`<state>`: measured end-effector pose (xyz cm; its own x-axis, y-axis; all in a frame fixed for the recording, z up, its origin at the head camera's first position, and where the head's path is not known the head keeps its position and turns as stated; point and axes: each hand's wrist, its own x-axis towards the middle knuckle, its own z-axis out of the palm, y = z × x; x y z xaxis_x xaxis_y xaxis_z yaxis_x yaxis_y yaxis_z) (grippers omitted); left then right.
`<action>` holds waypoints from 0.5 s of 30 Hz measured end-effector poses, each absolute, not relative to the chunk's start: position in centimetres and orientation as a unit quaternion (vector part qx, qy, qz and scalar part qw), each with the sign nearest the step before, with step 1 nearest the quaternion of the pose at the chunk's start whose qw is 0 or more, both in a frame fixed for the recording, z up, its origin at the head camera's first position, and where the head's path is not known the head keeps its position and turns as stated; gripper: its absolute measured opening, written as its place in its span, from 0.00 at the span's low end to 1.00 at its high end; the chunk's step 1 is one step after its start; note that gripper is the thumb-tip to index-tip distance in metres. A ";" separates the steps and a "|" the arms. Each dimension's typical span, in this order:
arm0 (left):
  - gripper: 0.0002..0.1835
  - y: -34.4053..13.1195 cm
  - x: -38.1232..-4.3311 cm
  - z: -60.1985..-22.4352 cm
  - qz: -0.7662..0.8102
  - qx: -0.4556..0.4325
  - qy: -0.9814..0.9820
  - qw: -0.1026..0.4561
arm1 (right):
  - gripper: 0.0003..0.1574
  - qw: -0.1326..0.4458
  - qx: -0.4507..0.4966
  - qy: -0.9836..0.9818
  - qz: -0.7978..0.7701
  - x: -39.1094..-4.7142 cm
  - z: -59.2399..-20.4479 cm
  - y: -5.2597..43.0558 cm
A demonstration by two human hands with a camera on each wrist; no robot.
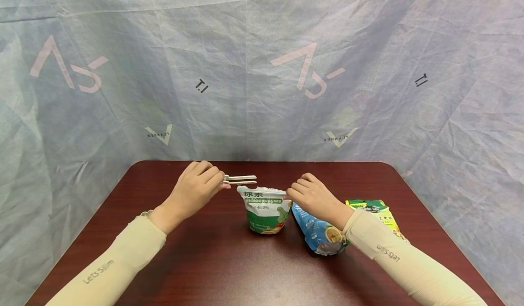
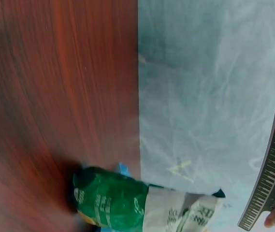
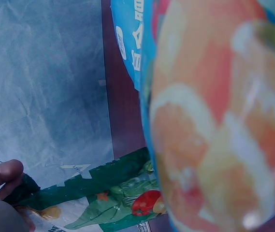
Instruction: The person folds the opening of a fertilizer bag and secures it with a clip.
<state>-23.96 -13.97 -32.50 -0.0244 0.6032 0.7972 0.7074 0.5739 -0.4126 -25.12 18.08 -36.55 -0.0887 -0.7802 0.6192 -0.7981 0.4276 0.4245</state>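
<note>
A green and white plastic bag (image 1: 266, 217) with printed vegetables stands upright mid-table, its top edge crumpled. My right hand (image 1: 313, 198) pinches that bag's top right corner; in the right wrist view, fingers (image 3: 4, 176) hold the dark corner of the bag (image 3: 123, 200). My left hand (image 1: 196, 185) grips a bag clip (image 1: 241, 178) by one end. The clip's two long arms stand apart and point right, just above the bag's top left, not touching it. In the left wrist view the clip (image 2: 271, 169) shows a piano-key pattern.
A blue bag with orange slices (image 1: 317, 233) lies right of the green and white bag, partly under my right forearm. Farther right lies a yellow and green bag (image 1: 378, 211), partly hidden by the sleeve. Hanging cloth (image 1: 245, 115) surrounds the dark red table (image 1: 184, 260).
</note>
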 end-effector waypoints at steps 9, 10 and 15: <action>0.15 -12.3 -23.1 -32.1 -0.065 -0.489 -0.701 0.515 | 0.11 0.387 0.522 -0.760 -0.006 -24.9 -36.5 18.2; 0.15 -12.1 -23.0 -32.1 -0.066 -0.492 -0.699 0.515 | 0.12 0.384 0.520 -0.763 -0.009 -24.8 -36.5 18.2; 0.14 -11.3 -23.0 -32.2 -0.074 -0.504 -0.696 0.506 | 0.11 0.386 0.522 -0.760 -0.005 -24.8 -36.5 18.2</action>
